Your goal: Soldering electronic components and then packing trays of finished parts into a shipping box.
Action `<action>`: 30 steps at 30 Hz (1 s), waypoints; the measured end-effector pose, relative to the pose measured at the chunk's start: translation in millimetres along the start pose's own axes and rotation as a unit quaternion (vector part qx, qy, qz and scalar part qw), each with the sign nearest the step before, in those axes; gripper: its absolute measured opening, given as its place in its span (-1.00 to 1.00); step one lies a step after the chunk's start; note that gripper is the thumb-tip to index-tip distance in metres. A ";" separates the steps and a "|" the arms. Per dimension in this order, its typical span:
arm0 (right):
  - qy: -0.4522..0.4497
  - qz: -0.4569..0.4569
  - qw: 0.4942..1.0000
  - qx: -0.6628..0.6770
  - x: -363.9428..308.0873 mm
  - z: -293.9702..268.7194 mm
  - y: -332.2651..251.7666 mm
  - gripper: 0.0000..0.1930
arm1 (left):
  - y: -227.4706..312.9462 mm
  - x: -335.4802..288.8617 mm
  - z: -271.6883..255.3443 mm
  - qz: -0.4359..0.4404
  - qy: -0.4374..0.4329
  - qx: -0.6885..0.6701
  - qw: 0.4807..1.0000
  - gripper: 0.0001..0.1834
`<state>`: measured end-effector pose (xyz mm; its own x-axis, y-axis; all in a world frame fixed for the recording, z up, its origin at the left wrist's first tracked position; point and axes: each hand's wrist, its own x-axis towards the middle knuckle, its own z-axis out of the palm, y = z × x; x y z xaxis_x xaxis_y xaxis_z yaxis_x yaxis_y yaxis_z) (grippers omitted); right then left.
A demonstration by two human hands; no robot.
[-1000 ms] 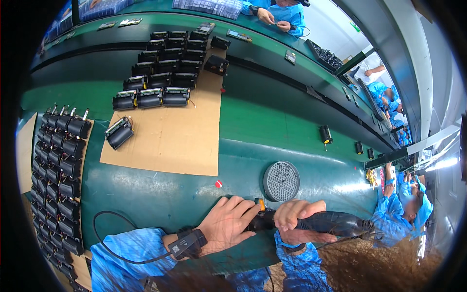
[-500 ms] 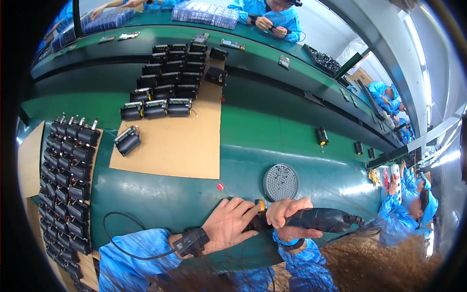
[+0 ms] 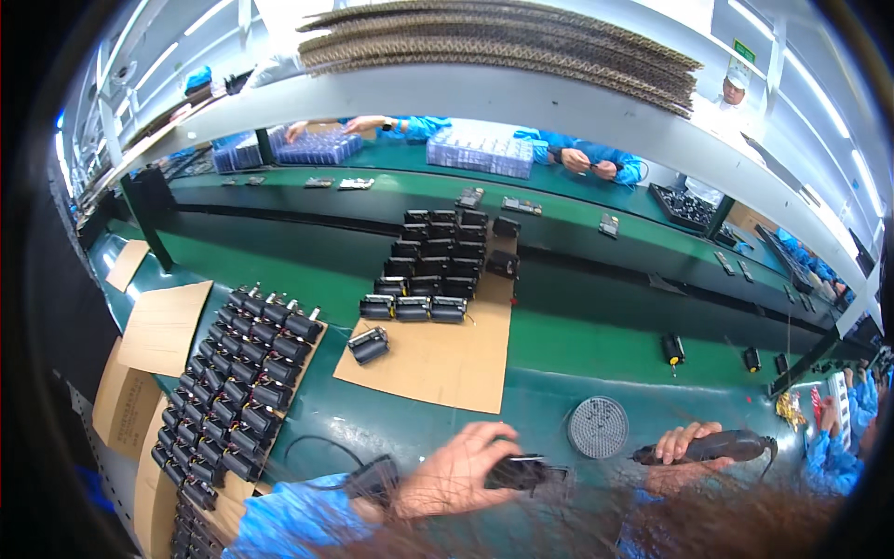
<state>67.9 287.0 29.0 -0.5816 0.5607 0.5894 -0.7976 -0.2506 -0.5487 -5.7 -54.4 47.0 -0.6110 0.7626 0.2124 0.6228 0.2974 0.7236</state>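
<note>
My left hand [image 3: 458,473] is closed around a small black boxy unit [image 3: 518,472], low over the green table [image 3: 410,424]. Just right of the unit is a dark squarish piece [image 3: 559,481], partly behind loose hair, so I cannot tell whether the two are joined. My right hand [image 3: 684,451] grips a black electric screwdriver [image 3: 731,446], its body lying sideways and its tip toward the left. Between the hands and a little farther back stands a round grey dish [image 3: 598,428] with a dotted surface. Strands of hair blur the lower parts of both hands.
Several black units [image 3: 430,263] stand in rows on a cardboard sheet [image 3: 466,368]; one more unit [image 3: 368,346] lies apart in front. Dense rows of black units [image 3: 237,391] fill a board at left. A shelf beam [image 3: 521,98] crosses above. Co-workers' hands [image 3: 589,164] are beyond.
The view has tilted up, showing more of the far side. My right hand has drawn the screwdriver away to the right; my left hand now grips the black unit.
</note>
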 end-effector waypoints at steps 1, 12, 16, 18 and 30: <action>-0.007 0.004 1.000 -0.011 -0.5 -8.4 -0.8 -0.27 | 9.0 -6.8 -19.1 -0.021 -0.007 0.115 0.993 -0.35; 0.005 0.049 0.998 0.025 -10.5 -24.0 7.0 -0.30 | 35.3 -69.9 -23.7 -0.166 -0.050 0.186 0.967 -0.35; -0.001 0.105 0.992 0.069 -9.8 -40.7 -8.5 -0.23 | 61.1 -142.1 -64.0 -0.297 0.115 0.144 0.937 -0.13; -0.004 0.111 0.990 0.082 -10.5 -36.8 -6.5 -0.23 | 69.9 -199.1 -76.7 -0.335 0.261 0.172 0.889 -0.16; -0.023 0.100 0.993 0.066 -12.5 -16.2 -9.7 -0.43 | 32.1 -308.9 -78.9 -0.507 0.336 0.380 0.697 -0.33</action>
<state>85.4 295.3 17.4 -0.7345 0.4537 0.5046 -0.6778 -0.4557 -0.5769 164.5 -325.8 56.4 -0.8574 -0.4260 0.2886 -0.3723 0.9008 0.2235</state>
